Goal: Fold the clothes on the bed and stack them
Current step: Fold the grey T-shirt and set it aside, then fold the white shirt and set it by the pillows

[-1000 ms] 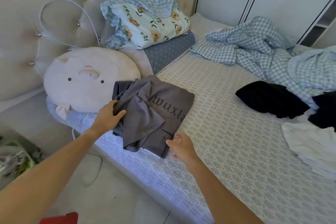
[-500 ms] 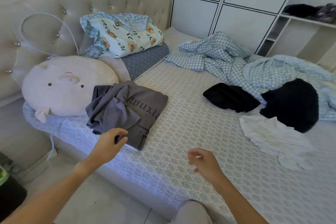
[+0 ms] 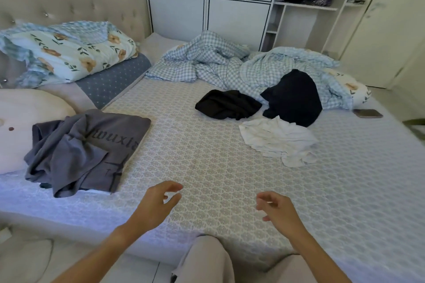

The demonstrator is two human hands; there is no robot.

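The bed (image 3: 207, 167) filled the room's near side, its patterned cover bare in the middle, with a white wardrobe (image 3: 207, 7) behind. The clothes lay in two places: a grey shirt (image 3: 87, 149), roughly folded, sat at the left edge against a round cushion (image 3: 23, 122), and three loose pieces lay well apart from it to the right, a black garment (image 3: 227, 104), a second black one (image 3: 294, 99) just beside it, and a white one (image 3: 278, 140) touching the second. Behind these lay a checked quilt (image 3: 218, 64) and, near the far right edge, a phone (image 3: 368, 113).

The left hand (image 3: 156, 204) and right hand (image 3: 278, 211) hovered above the bare cover, fingers loosely curled and apart, gripping nothing.

The grey shirt looked slack, one flap hanging near the bed's edge; anything stacked on it could tip it off or undo the fold. Pulling the second black piece might drag the white one along, since they overlapped.
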